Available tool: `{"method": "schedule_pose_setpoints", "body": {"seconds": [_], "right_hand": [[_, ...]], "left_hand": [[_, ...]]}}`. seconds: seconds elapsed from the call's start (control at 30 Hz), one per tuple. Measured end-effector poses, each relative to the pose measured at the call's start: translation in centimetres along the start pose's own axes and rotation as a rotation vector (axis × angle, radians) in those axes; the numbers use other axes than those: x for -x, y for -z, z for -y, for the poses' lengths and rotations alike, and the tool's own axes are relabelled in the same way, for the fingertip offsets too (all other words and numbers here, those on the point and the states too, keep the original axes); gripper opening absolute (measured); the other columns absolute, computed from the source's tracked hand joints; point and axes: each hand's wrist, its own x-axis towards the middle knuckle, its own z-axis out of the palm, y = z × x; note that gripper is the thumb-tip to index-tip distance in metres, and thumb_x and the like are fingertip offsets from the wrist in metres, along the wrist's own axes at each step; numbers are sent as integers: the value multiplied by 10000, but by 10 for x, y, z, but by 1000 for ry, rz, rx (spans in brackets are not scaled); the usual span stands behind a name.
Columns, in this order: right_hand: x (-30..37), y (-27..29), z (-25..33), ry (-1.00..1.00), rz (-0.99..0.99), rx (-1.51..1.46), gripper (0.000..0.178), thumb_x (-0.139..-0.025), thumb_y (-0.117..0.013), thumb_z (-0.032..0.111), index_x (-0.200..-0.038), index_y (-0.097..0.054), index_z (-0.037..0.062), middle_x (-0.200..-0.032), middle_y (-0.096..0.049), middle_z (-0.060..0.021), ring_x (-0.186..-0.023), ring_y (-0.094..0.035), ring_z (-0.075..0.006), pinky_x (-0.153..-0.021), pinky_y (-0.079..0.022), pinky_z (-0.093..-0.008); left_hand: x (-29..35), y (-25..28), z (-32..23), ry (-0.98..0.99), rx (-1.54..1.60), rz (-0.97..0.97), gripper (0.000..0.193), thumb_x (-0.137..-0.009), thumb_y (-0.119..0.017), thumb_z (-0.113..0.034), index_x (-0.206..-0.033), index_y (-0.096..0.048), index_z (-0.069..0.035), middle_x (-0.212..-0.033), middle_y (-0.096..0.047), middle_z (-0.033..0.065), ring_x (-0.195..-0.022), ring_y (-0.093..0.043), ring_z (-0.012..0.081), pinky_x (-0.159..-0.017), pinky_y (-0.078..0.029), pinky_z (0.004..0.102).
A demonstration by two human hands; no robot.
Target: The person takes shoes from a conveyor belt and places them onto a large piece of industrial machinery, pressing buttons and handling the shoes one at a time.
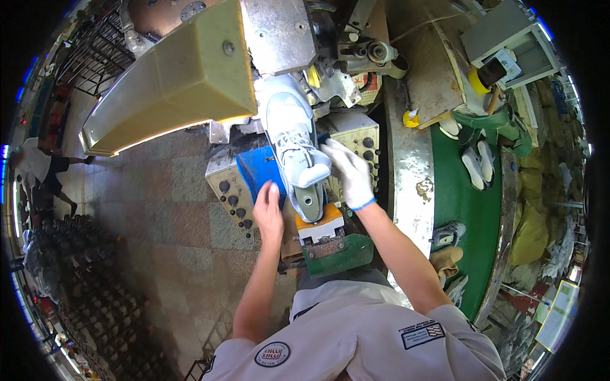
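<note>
Strong light is washing out the white lace-up shoe (pixel 294 147) and glaring off the long grey metal ledge (pixel 413 222); the square-tiled floor (pixel 184 209) is lying dimmer, and fisheye distortion is bending the edges.

I list one shoe (pixel 284 111), white and pale grey, its laces (pixel 295 141) whitish to match; shoe last (pixel 310 204), grey-green; my right glove (pixel 353 176), white with a blue cuff edge; my shirt (pixel 343 327), light grey, its round badge (pixel 272 354) white and red, ringed dark; machine cover (pixel 171 79), mustard yellow; panel (pixel 254 166), bright blue; control box (pixel 351 134), cream dotted with black knobs (pixel 368 143); block (pixel 316 217), orange; belt (pixel 467 216), deep green; floor (pixel 184 219), chequered in dull grey and reddish brown.
</note>
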Motion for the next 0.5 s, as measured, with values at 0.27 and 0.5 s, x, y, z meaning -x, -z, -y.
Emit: {"method": "schedule_pose_setpoints", "body": {"seconds": [0.27,0.5], "right_hand": [[87,96,18,31,-206,-106,487,-1063,-462,198,-1428,-415,-122,-1351,-573,-309,-1156,-652,-404,-912,-589,-468],[102,87,36,8,-189,-73,599,-1008,-619,260,-1430,-424,-117,-1316,-602,-284,-1118,-673,-378,-870,-592,-432]], "left_hand": [[84,7,198,-94,-930,6,695,-848,-692,-220,-1416,-425,79,-1346,-538,308,-1239,-554,465,-1027,-476,479],[81,11,164,-183,-1165,175,767,-695,-730,-95,-1369,-437,126,-1115,-618,308,-838,-702,426,-678,-587,478]]}}
